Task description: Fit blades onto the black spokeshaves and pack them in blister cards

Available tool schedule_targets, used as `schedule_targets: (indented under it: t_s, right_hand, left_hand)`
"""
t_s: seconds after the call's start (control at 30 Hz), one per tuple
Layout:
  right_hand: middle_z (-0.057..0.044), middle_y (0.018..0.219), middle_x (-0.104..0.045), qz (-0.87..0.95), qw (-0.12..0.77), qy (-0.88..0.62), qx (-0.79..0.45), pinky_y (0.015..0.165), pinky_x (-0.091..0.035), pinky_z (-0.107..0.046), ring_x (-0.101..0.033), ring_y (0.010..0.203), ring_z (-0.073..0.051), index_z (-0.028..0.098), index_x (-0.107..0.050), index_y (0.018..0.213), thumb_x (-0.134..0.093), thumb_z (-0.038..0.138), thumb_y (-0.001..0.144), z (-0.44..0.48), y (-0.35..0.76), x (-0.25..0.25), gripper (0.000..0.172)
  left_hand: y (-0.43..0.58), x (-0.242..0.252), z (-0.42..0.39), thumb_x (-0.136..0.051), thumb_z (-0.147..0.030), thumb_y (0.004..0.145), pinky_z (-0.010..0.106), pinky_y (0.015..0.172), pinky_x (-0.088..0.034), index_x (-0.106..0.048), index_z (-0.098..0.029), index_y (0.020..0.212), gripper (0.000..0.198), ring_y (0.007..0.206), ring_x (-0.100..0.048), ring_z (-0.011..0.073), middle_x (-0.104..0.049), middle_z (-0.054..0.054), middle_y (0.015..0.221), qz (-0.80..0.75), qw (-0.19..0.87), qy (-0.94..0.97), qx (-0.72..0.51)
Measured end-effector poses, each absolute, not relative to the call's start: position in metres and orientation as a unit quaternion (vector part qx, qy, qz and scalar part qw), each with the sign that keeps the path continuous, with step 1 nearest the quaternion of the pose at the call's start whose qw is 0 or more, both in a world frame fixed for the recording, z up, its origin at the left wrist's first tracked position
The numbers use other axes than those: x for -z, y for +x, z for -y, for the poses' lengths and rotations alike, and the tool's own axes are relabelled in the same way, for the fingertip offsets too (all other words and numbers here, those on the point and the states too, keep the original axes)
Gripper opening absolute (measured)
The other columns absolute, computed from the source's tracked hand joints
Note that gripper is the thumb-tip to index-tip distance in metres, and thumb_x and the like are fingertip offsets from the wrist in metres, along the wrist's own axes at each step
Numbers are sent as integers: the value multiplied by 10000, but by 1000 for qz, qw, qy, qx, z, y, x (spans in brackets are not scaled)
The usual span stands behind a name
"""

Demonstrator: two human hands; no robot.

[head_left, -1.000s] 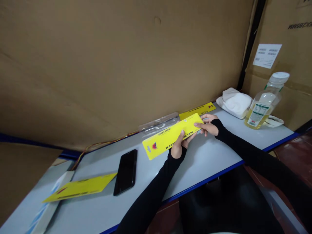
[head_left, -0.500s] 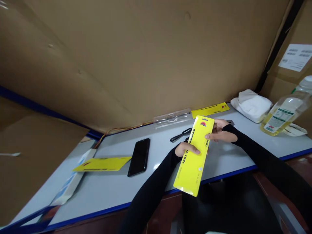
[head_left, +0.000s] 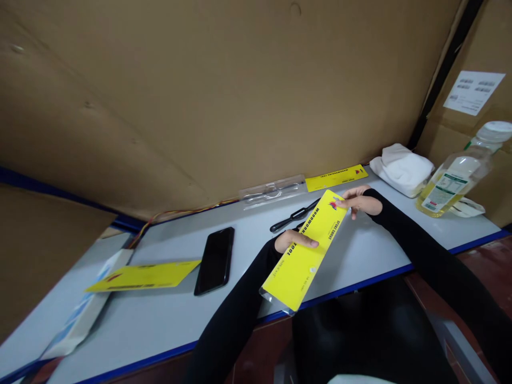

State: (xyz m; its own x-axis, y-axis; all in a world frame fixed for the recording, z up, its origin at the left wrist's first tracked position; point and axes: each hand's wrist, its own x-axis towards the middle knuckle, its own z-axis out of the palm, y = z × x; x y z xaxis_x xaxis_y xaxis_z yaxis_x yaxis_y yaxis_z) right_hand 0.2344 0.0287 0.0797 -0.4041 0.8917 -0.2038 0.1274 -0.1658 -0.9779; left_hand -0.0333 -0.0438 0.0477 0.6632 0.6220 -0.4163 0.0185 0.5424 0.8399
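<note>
A long yellow packaging card point(head_left: 310, 250) with black lettering and a clear blister under it is held above the table's front edge. My left hand point(head_left: 290, 240) grips its middle, thumb on top. My right hand point(head_left: 359, 201) pinches its far end, near the red logo. Just behind the card a black tool point(head_left: 293, 216) lies on the table point(head_left: 168, 309).
A black phone point(head_left: 215, 260) and another yellow card point(head_left: 146, 275) lie to the left. A clear blister shell point(head_left: 272, 191) and a third yellow card point(head_left: 336, 177) rest against the cardboard wall. White cloth point(head_left: 402, 168) and an oil bottle point(head_left: 454, 178) stand at the right.
The yellow card has turned from lying crosswise to pointing toward me, its near end now past the table edge and lower. The black tool behind it has come into sight.
</note>
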Motion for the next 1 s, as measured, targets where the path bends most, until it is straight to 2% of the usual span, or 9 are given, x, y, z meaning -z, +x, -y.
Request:
schedule_targets:
  t_s: [0.1, 0.17, 0.23, 0.37, 0.47, 0.57, 0.7, 0.83, 1.0]
  right_hand:
    - [-107, 763, -791, 554, 319, -456, -619, 320, -485, -225, -574, 460, -105, 145, -793, 742, -991, 483, 582, -33, 233, -79, 423]
    - [-98, 728, -773, 559, 363, -444, -599, 310, -474, -218, -585, 468, -110, 143, -759, 718, -1004, 498, 539, -32, 229, -76, 468]
    - [-84, 772, -780, 574, 389, -426, -582, 314, -472, -202, -621, 509, -118, 147, -730, 783, -1024, 475, 491, -30, 225, -74, 528]
    - [-50, 769, -778, 586, 359, -421, -592, 341, -473, -176, -631, 536, -108, 168, -648, 829, -1048, 382, 425, -24, 223, -72, 607]
    - [-72, 794, -792, 583, 321, -407, -626, 348, -476, -182, -636, 545, -112, 169, -633, 820, -1038, 382, 474, -24, 226, -72, 573]
    - [-96, 815, -807, 560, 315, -424, -638, 330, -462, -181, -661, 551, -127, 166, -647, 811, -1035, 407, 493, -25, 229, -72, 557]
    - [-105, 821, -814, 545, 337, -442, -627, 317, -482, -199, -667, 515, -137, 162, -667, 804, -1034, 436, 513, -29, 231, -72, 543]
    - [-104, 786, -803, 520, 391, -454, -609, 327, -489, -201, -645, 460, -127, 155, -664, 809, -1028, 367, 572, -45, 245, -78, 483]
    - [-96, 728, -754, 440, 551, -524, -478, 314, -431, -188, -622, 463, -126, 105, -703, 863, -913, 226, 754, -93, 296, -83, 266]
  left_hand:
    - [-36, -46, 42, -807, -365, 701, 521, 888, -617, -804, -151, 1101, 453, 862, -799, 418, -815, 144, 871, -387, 791, 429, -198]
    - [-37, -44, 41, -819, -362, 678, 496, 875, -617, -793, -129, 1122, 502, 842, -797, 398, -812, 145, 858, -388, 804, 413, -184]
    - [-37, -43, 39, -847, -362, 635, 471, 858, -615, -780, -98, 1128, 564, 797, -789, 371, -801, 144, 823, -380, 818, 397, -169]
    - [-33, -49, 40, -855, -397, 643, 416, 807, -608, -768, -79, 1132, 590, 785, -775, 336, -789, 146, 830, -353, 831, 405, -146]
    - [-31, -61, 43, -819, -426, 688, 399, 775, -602, -755, -78, 1188, 613, 839, -773, 344, -791, 163, 921, -305, 844, 430, -99]
    - [-32, -71, 46, -816, -414, 694, 393, 780, -603, -763, -86, 1162, 574, 861, -770, 339, -794, 166, 990, -296, 845, 434, -103]
    - [-36, -75, 53, -801, -353, 720, 408, 813, -611, -772, -103, 1144, 493, 883, -775, 343, -801, 145, 914, -350, 839, 397, -124]
    - [-39, -77, 62, -735, -320, 747, 453, 715, -636, -786, -111, 1000, 332, 752, -771, 355, -740, 122, 693, -384, 823, 398, -131]
    - [-45, -95, 62, -714, -304, 675, 450, 572, -641, -723, -153, 793, 192, 578, -726, 316, -686, 106, 657, -363, 804, 454, -125]
